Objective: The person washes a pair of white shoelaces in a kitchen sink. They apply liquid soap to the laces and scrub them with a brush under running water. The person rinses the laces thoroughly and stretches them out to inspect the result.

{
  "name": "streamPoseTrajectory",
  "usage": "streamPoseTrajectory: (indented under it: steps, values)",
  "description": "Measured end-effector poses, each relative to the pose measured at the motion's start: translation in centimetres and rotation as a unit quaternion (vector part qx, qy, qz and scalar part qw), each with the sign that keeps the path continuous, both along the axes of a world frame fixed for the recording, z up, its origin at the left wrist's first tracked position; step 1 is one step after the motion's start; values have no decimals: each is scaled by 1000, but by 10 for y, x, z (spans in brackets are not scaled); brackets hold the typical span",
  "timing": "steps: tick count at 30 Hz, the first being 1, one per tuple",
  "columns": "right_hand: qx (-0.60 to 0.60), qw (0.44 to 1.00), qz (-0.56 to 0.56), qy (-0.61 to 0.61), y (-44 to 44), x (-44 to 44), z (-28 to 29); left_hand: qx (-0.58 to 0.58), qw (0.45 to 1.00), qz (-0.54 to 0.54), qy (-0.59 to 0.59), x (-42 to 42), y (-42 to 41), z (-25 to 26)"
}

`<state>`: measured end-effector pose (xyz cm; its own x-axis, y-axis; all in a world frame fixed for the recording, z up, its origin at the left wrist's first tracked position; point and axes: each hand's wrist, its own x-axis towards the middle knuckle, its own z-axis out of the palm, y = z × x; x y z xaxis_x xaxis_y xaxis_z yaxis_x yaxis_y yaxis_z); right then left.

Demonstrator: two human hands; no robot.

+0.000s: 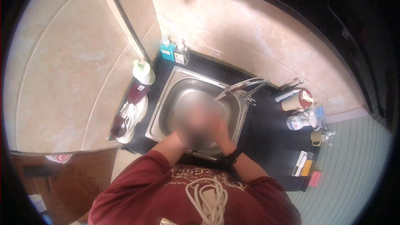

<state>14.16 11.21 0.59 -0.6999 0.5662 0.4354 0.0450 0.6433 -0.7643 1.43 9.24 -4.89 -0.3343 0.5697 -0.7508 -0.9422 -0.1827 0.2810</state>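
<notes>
Both of my forearms reach down over a stainless steel sink basin (172, 93) set in a black countertop. My left hand (185, 131) enters a round blurred patch in the middle of the basin. From the other side my right hand (221, 132) runs into the same blur, its wrist wearing a black wristwatch or band (233, 155). The blur hides the fingers of both hands and anything they may hold. Just beyond them, a chrome gooseneck faucet (247, 82) arches over the basin; whether water runs cannot be made out.
White-and-maroon shoes (134, 115) and a white bottle (143, 72) line the left edge. Blue (167, 52) and clear (181, 55) pump bottles occupy the back corner. On the right are a beige-and-maroon container (295, 100), a spray bottle (297, 122), a mug (316, 138) and a white brush (300, 163).
</notes>
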Motion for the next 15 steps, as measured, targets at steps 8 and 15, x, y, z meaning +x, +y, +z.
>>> streamPoseTrajectory:
  steps: [8, 15]
  values:
    - [-240, 965, -17, -108, 2, 3, 24, 96, 993, 0, 63, 7, 1, 42]
    - [6, 976, 52, -211, 12, 0, -24, 335, 133, 74, -930, 16, -47, 30]
